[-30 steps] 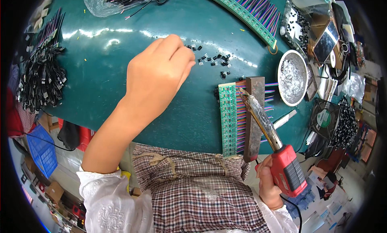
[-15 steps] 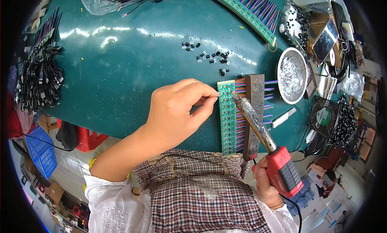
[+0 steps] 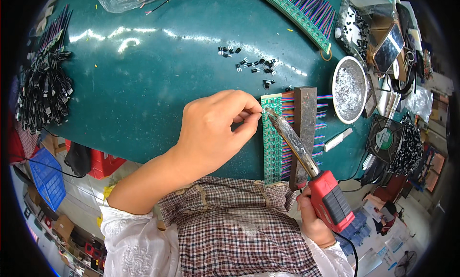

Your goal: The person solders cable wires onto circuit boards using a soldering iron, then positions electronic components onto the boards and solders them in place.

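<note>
Shifted left, one soldering iron [image 3: 317, 178] clasped in right grip [image 3: 314, 219], left grip [image 3: 213, 122] pressed together (contents unclear)

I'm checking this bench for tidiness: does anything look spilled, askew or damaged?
Small black components lie scattered on the green table, past the far end of the circuit board. They point every which way, so they look spilled, though that may be deliberate. No damage stands out.
</note>
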`<state>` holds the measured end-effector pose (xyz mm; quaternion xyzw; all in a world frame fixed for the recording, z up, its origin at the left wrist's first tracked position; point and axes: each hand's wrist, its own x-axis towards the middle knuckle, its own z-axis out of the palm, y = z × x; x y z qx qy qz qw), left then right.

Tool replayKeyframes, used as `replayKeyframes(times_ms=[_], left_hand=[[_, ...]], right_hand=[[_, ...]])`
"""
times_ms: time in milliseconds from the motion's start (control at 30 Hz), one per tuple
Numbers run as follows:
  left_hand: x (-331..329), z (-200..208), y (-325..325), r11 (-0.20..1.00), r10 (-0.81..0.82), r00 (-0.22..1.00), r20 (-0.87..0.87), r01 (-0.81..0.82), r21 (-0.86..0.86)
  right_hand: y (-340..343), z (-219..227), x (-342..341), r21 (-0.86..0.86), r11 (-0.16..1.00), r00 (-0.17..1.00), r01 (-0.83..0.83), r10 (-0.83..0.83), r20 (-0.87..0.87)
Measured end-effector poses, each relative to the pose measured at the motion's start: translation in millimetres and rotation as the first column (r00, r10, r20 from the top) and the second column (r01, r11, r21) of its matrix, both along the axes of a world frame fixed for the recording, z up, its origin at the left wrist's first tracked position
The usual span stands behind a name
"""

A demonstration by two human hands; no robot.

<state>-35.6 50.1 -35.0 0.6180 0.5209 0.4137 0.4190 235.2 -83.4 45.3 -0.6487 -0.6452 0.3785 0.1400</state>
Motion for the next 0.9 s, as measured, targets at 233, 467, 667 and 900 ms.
replayKeyframes(times_ms=[233, 467, 667, 900], left_hand=[[0.3, -1.7, 0.2, 1.0, 0.007, 1.0, -0.011, -0.006, 0.015], [-0.7, -2.3, 0.1, 1.0, 0.0, 0.999, -0.046, 0.002, 0.027], [-0.5, -1.9, 0.0, 1.0, 0.003, 0.999, -0.042, -0.002, 0.02], [-0.3, -1.9, 0.3, 1.0, 0.004, 0.998, -0.058, -0.002, 0.023]], right_hand=[[3.2, -1.4, -4.5, 0.014, 1.0, 1.0, 0.015, -0.015, -0.022], [5.3, -1.5, -4.7, 0.039, 0.999, 0.999, -0.035, 0.035, 0.005], [-1.7, 0.0, -4.1, 0.014, 0.999, 0.999, 0.046, -0.046, 0.01], [-3.3, -1.6, -2.5, 0.033, 0.998, 0.998, 0.051, -0.05, -0.024]])
